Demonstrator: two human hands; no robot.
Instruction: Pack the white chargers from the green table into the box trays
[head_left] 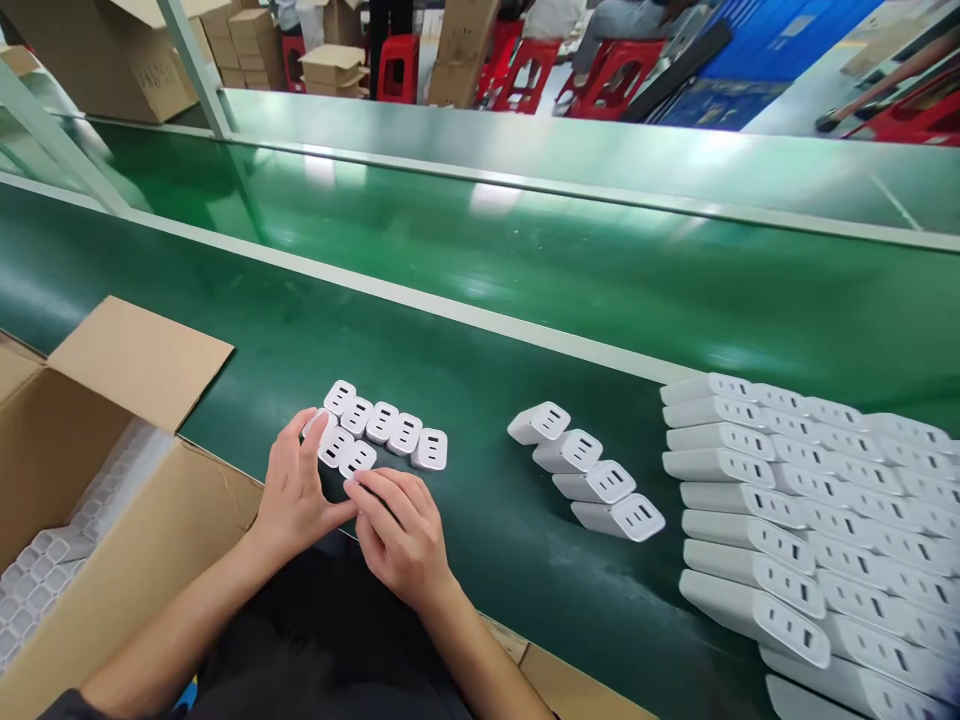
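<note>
A small group of white wall chargers (382, 423) stands on the dark green surface in two uneven rows, ports facing up. At the left end of the group, my left hand (296, 490) has its fingers raised around the outermost charger, its thumb stretched towards the right. My right hand (401, 535) rests its fingertips against the near side of the front-row charger (358, 460); its fingers are bent but wrapped round nothing that I can see. Further right, several white chargers (596, 482) lie in a slanting line, port ends towards the right.
Many more chargers (780, 540) lie in stacked rows at the right. An open cardboard box (150, 540) at the left holds clear plastic trays (56, 570). A pale rail (420, 300) runs behind the work surface. Red stools (397, 68) and seated people are beyond.
</note>
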